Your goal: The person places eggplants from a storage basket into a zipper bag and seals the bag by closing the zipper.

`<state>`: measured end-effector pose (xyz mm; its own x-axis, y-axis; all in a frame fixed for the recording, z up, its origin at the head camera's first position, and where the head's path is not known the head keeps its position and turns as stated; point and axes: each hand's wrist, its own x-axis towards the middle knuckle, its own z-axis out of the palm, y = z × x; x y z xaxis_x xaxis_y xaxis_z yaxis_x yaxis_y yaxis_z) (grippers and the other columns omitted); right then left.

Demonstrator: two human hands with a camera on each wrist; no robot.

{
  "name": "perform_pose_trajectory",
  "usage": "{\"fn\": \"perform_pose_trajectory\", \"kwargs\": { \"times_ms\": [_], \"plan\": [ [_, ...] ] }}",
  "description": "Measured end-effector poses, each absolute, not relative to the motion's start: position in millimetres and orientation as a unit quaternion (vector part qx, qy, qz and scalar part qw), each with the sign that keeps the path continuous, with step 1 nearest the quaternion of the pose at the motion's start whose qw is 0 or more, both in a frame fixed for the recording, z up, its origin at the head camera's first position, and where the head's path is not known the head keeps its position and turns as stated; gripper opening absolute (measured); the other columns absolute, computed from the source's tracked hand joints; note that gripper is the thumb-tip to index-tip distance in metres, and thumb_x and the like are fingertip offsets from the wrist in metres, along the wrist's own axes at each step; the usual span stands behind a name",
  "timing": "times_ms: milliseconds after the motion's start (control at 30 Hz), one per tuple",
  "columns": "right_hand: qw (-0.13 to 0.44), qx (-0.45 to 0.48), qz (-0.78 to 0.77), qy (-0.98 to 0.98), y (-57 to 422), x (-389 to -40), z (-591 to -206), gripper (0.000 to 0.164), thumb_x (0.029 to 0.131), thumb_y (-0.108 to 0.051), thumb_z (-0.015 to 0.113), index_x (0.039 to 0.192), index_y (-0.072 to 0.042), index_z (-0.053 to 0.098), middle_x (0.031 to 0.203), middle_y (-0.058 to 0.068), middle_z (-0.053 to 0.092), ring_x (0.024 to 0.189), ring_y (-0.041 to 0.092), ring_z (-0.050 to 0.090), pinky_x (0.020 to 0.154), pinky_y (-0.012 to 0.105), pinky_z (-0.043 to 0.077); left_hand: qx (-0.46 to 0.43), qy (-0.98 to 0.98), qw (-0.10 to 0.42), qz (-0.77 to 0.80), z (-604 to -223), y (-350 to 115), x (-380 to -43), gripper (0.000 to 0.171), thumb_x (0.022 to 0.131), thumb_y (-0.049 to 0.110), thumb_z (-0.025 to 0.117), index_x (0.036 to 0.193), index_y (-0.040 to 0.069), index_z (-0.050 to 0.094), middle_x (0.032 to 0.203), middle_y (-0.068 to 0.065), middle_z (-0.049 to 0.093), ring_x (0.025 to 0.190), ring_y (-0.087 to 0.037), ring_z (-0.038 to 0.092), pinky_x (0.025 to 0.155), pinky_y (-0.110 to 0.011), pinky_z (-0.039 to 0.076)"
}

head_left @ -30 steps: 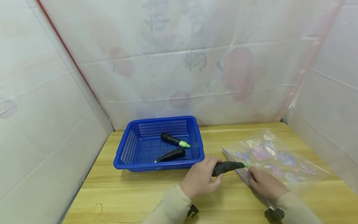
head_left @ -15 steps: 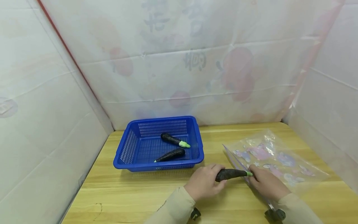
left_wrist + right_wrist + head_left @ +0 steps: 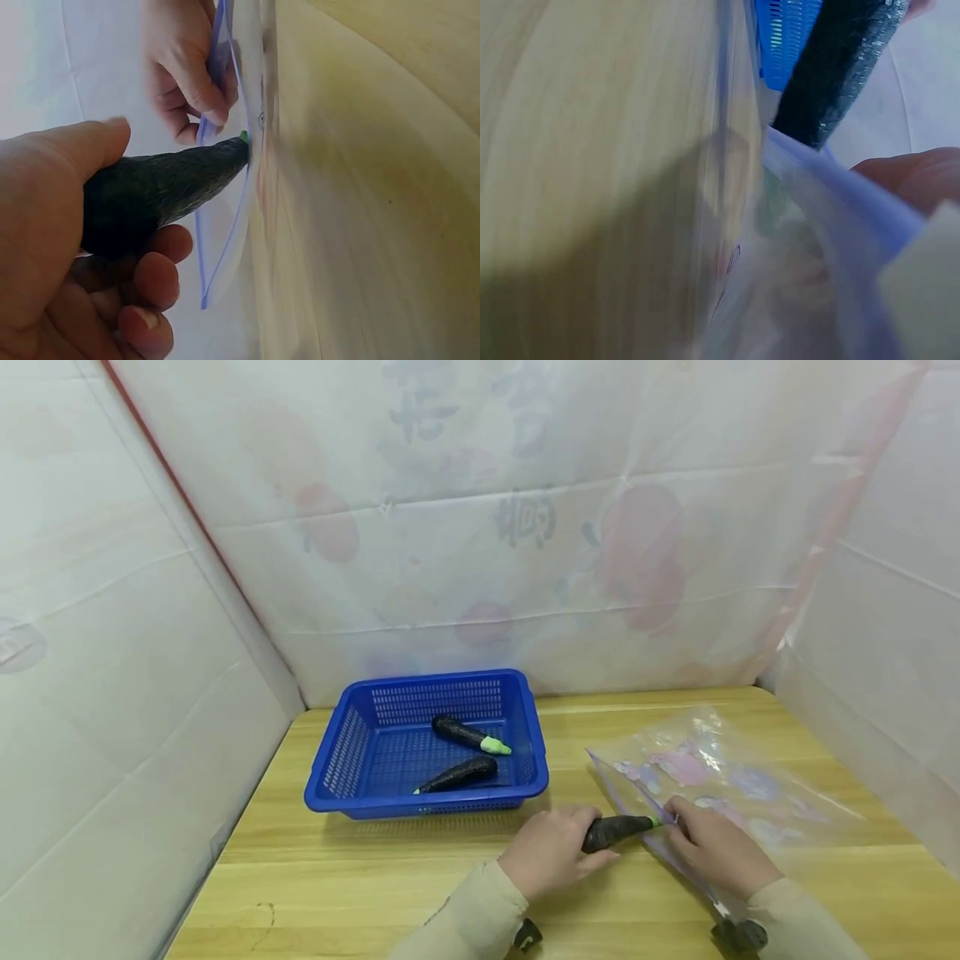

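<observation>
My left hand [image 3: 550,857] grips a dark eggplant [image 3: 617,832] by its thick end, the green stem pointing right. That stem reaches into the mouth of a clear zip bag [image 3: 753,785] printed with pink and purple cartoon figures. Through the film in the right wrist view, the stem [image 3: 774,202] shows behind the purple zip strip [image 3: 832,184]. My right hand [image 3: 720,850] pinches the upper edge of the bag's mouth between thumb and fingers. In the left wrist view the purple edges stand apart around the eggplant's tip [image 3: 243,138].
A blue plastic basket [image 3: 426,812] stands at the back left of the wooden table [image 3: 360,893]. Two more eggplants lie inside it, one at the back [image 3: 468,737] and one in front [image 3: 457,774]. White printed sheeting [image 3: 570,610] encloses the table's back and sides.
My left hand has moved a little right and toward me, bringing the eggplant's stem into the bag. My right hand has taken the bag's edge, and the bag has shifted slightly left.
</observation>
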<state>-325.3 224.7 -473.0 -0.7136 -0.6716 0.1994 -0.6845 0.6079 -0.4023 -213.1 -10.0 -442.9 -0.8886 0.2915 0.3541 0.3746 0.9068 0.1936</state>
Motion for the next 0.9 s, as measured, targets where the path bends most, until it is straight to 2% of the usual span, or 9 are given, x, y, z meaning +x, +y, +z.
{"fn": "perform_pose_trajectory", "kwargs": {
  "times_ms": [167,367,667,900],
  "plan": [
    [0.061,0.396,0.229,-0.887,224,-324,-471,0.009,0.088,-0.013,0.059,0.091,-0.019,0.053,0.056,-0.016,0.038,0.044,0.000,0.033,0.040,0.020,0.031,-0.172,-0.966,0.155,-0.117,-446,-8,-211,0.041,0.085,0.055,0.053,0.103,0.018,0.056,0.087,0.008,0.060,0.069,0.000,0.051,0.055,-0.019,0.042],
    [0.057,0.404,0.250,-0.878,223,-321,-467,0.010,0.088,-0.010,0.059,0.094,-0.016,0.053,0.054,-0.017,0.038,0.041,-0.001,0.032,0.038,0.020,0.031,-0.161,-0.970,0.138,-0.119,-449,-8,-209,0.047,0.087,0.056,0.046,0.110,0.017,0.057,0.088,0.007,0.057,0.069,-0.002,0.050,0.056,-0.019,0.043],
    [0.116,0.424,0.253,-0.862,222,-321,-468,0.017,0.081,-0.003,0.064,0.088,-0.015,0.054,0.054,-0.018,0.034,0.042,-0.004,0.027,0.038,0.018,0.028,-0.165,-0.976,0.089,-0.113,-453,-9,-208,0.048,0.089,0.044,0.051,0.125,0.012,0.050,0.098,0.004,0.054,0.070,-0.002,0.048,0.057,-0.017,0.041],
    [0.162,0.448,0.250,-0.843,223,-325,-473,0.029,0.074,-0.001,0.066,0.080,-0.021,0.046,0.058,-0.020,0.034,0.047,-0.005,0.030,0.042,0.016,0.030,-0.191,-0.972,0.094,-0.102,-455,-6,-208,0.046,0.087,0.053,0.050,0.115,0.017,0.053,0.094,0.008,0.053,0.073,-0.001,0.050,0.060,-0.018,0.042]
  ]
}}
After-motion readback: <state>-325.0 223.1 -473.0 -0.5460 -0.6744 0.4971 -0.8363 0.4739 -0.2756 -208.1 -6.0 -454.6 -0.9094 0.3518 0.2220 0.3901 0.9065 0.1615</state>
